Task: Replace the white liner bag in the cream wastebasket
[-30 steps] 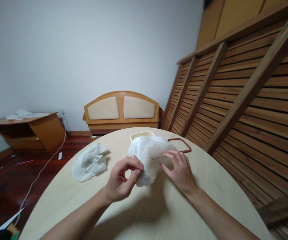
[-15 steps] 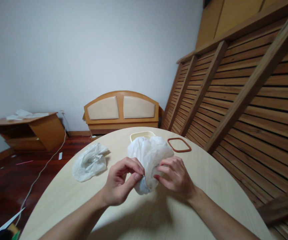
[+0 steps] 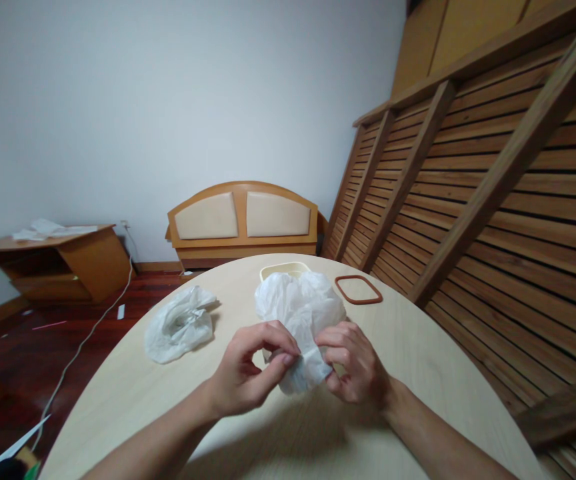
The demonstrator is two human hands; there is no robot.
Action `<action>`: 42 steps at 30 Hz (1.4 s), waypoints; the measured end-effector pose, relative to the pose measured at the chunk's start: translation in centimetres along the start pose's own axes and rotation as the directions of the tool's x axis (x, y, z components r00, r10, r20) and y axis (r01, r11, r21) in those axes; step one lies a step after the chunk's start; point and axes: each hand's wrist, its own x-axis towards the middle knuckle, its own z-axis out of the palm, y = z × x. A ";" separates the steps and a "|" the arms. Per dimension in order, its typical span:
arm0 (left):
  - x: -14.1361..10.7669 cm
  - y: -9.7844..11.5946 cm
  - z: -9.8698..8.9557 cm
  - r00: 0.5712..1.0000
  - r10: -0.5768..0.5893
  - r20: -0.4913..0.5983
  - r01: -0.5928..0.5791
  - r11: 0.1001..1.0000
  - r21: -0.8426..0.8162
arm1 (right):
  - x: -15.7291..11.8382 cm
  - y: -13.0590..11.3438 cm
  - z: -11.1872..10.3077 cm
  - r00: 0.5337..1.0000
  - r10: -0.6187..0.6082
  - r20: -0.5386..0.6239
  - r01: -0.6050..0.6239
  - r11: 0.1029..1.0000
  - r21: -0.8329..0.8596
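A crumpled white plastic bag is held up over the near middle of the round table. My left hand pinches the bag's near edge between thumb and forefinger. On the other side, my right hand grips the bag with its fingers curled and thumb closed on the film. Behind the bag, a pale yellow square container shows only its far rim; the bag hides the rest. To its right lies a brown, rounded square ring.
Another crumpled whitish plastic bag lies on the table's left side. A slatted wooden panel leans along the right. Beyond the table stand a padded headboard and, at left, a low wooden cabinet. A white cable runs over the floor.
My right hand has closed on the bag, where its fingers were loose before. My left hand has shifted slightly right and down, and the bag's near part is pulled into new folds.
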 end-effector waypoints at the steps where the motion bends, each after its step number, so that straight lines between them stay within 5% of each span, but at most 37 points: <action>1: -0.1 -0.2 0.0 0.999 -0.020 -0.032 0.021 0.999 0.028 | 0.0 -0.1 0.0 0.999 -0.036 0.007 0.036 0.998 0.048; 5: -0.2 -0.6 0.1 0.981 -0.106 -0.163 0.125 0.986 0.111 | 0.0 -0.8 0.4 0.991 -0.088 0.099 0.068 0.980 0.189; 9: -0.2 -0.6 0.4 0.979 -0.117 -0.169 0.143 0.978 0.149 | 0.5 -1.7 0.7 0.991 0.076 0.113 -0.094 0.983 0.160; 12: -0.4 -0.8 0.7 0.993 -0.081 -0.086 0.096 0.977 0.192 | 1.1 -2.5 1.0 0.980 0.177 0.094 -0.187 0.975 0.116; 16: -0.7 -1.2 0.9 0.999 -0.008 0.042 -0.003 0.967 0.255 | 1.6 -3.2 1.1 0.984 0.151 0.092 -0.159 0.984 0.080; 21: -0.6 -1.9 0.3 0.990 0.143 0.000 -0.131 0.902 0.412 | 1.1 -2.6 0.3 0.967 0.234 -0.104 -0.214 0.962 0.170; 24: -0.6 -2.9 -0.5 0.990 0.135 -0.037 -0.089 0.814 0.574 | -0.2 -1.3 -0.5 0.863 0.466 -0.192 -0.418 0.875 0.246; 28: -1.3 -5.4 -1.3 0.999 -0.050 -0.017 0.048 0.735 0.676 | -1.6 1.3 -1.4 0.618 0.728 -0.296 -0.575 0.676 0.462; 31: -2.2 -7.5 -1.8 0.990 -0.140 0.007 0.092 0.692 0.716 | -2.1 3.5 -1.9 0.425 0.812 -0.399 -0.614 0.583 0.533; 36: -2.9 -9.1 -2.4 0.991 -0.135 0.015 0.081 0.677 0.731 | -3.4 7.1 -2.1 0.195 0.899 -0.392 -0.781 0.384 0.492; 42: -2.7 -9.1 -2.1 1.000 0.008 -0.024 0.012 0.681 0.733 | -5.8 10.5 -1.6 0.131 0.926 -0.354 -0.864 0.281 0.417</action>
